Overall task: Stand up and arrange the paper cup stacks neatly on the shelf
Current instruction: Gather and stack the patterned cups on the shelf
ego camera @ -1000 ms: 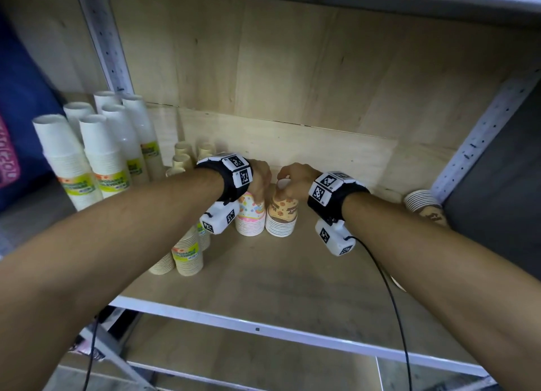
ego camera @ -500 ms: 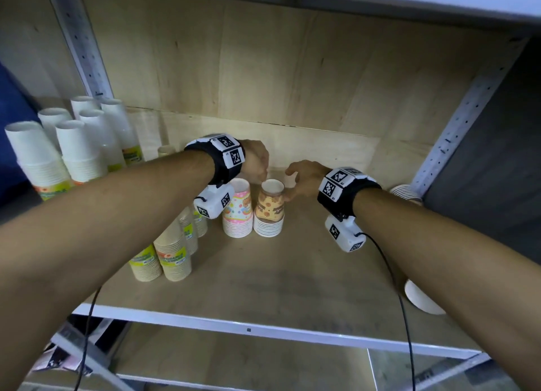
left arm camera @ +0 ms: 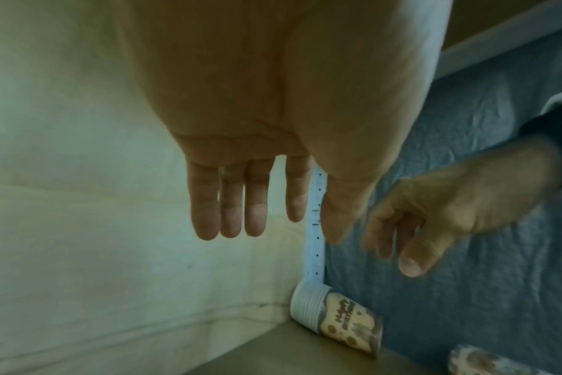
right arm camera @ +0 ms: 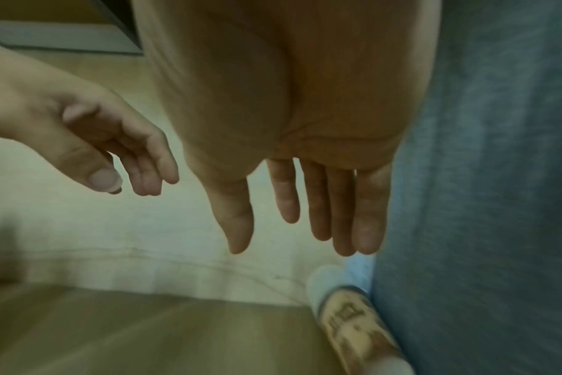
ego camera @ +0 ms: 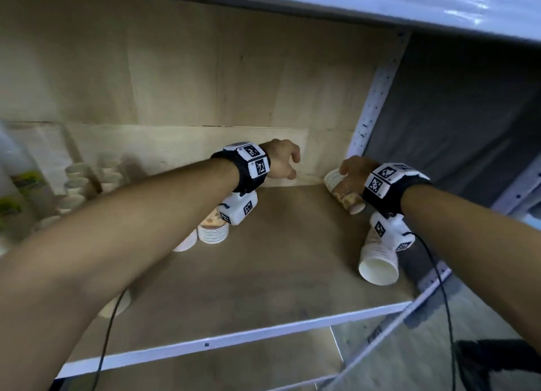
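Both hands, left [ego camera: 282, 159] and right [ego camera: 352, 172], are hovering with fingers loosely spread, holding nothing, above a toppled stack [left arm camera: 337, 321] lying in the shelf [ego camera: 263, 273] corner.

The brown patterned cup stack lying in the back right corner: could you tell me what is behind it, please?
Behind the brown patterned cup stack stand the wooden back panel and the perforated white upright; grey fabric hangs alongside. Its rim end is hidden, so contact is unclear.
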Tool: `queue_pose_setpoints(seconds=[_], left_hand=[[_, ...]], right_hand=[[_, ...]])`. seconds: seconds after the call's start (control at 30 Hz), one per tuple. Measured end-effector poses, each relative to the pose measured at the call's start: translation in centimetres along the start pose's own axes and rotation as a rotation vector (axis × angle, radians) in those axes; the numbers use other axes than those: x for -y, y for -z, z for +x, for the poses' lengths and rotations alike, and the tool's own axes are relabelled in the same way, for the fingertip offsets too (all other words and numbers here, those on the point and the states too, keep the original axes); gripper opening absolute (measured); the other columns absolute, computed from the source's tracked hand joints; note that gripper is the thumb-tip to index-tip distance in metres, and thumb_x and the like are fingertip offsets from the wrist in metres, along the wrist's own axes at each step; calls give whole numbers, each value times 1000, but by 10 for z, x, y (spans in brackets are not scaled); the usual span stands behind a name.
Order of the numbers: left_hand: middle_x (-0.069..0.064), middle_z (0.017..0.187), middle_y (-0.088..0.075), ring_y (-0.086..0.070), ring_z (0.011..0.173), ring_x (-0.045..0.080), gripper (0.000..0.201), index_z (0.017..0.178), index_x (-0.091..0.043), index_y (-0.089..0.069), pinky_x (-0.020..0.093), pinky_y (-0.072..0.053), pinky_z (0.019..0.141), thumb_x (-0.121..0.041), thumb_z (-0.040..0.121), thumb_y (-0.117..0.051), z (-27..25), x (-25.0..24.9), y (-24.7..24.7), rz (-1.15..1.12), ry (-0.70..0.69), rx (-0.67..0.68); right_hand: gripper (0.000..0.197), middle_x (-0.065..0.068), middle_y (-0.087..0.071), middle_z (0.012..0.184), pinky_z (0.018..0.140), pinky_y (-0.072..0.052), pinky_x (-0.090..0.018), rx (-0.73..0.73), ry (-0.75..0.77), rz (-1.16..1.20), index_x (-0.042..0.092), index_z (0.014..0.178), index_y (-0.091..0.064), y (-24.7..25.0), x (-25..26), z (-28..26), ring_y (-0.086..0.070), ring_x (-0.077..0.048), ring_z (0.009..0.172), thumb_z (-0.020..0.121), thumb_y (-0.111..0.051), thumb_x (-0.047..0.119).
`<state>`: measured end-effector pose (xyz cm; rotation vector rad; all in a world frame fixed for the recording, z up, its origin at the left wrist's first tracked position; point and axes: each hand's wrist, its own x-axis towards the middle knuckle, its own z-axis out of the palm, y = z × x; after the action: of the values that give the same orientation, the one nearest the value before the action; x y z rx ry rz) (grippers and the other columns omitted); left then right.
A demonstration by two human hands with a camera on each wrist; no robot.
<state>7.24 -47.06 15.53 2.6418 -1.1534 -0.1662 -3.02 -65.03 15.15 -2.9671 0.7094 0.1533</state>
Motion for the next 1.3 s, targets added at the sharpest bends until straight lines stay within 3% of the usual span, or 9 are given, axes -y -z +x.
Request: queue_pose_setpoints(seconds=[0.13,0.27,0.33,0.5,0.6,0.77,0.97,1.17,1.3], left_hand=[[4,134,-53,-55,115,22,54,133,-25,-53,28,-45,90,-29,84,-73,31,-32,-28,-38,-90,33],[4,140,-51,-53,123,23,70,141,-22,-48,26,-42,92,-24,79,-79,63,-57,-54,-46,-170,68],[5,137,-54,-53,122,23,74,141,-20,-49,25,-41,93,-21,75,-82,77,-67,-64,-26,-202,73],[4,118,-64,-62,109,25,66,127,-22,-59,26,-46,82,-18,66,-85,116,-87,-87,43,-255,88],[6,120,-62,-61,109,27,62,125,-24,-59,27,-46,81,-26,68,-84,138,-95,-99,110,-290,89],[4,124,-59,-58,114,27,69,131,-22,-55,26,-45,85,-35,69,-83,162,-104,-119,203,-298,155],[0,125,-53,-54,114,25,59,126,-37,-57,35,-45,96,-43,69,-71,179,-102,-140,400,-430,186],[-3,112,-60,-61,103,24,55,120,-40,-60,39,-52,86,-44,67,-74,180,-99,-142,561,-521,157],[-5,103,-65,-64,96,24,49,109,-41,-61,40,-54,82,-50,62,-74,177,-97,-139,580,-518,147]], right_hand=[[57,-17,-57,132,100,-43,-39,61,-127,67,6,131,-55,-25,-43,-15,-53,-36,122,83,-73,31],[111,-2,-48,144,103,-42,-44,44,-141,103,32,143,-40,-86,-104,17,-51,-28,123,47,-62,82],[104,4,-56,133,96,-48,-43,52,-173,166,39,134,-46,-96,-110,11,-58,-25,111,43,-59,86],[70,0,-58,112,84,-44,-30,92,-289,292,21,118,-58,-80,-79,-37,-59,-24,105,62,-80,58],[44,10,-62,96,87,-47,-31,159,-304,430,25,85,-62,-90,-86,-29,-61,-17,89,60,-78,58],[23,5,-59,87,79,-40,-26,67,-263,463,23,75,-60,-104,-87,-27,-60,-14,77,81,-63,46],[35,4,-64,112,93,-47,-36,187,-182,395,33,100,-58,-105,-90,-20,-61,-22,97,76,-53,57],[80,4,-55,133,103,-44,-42,211,-228,407,34,132,-49,-113,-93,-15,-58,-24,118,61,-60,70],[85,4,-53,134,103,-44,-41,230,-252,431,28,133,-50,-116,-95,-13,-56,-22,119,58,-72,62]])
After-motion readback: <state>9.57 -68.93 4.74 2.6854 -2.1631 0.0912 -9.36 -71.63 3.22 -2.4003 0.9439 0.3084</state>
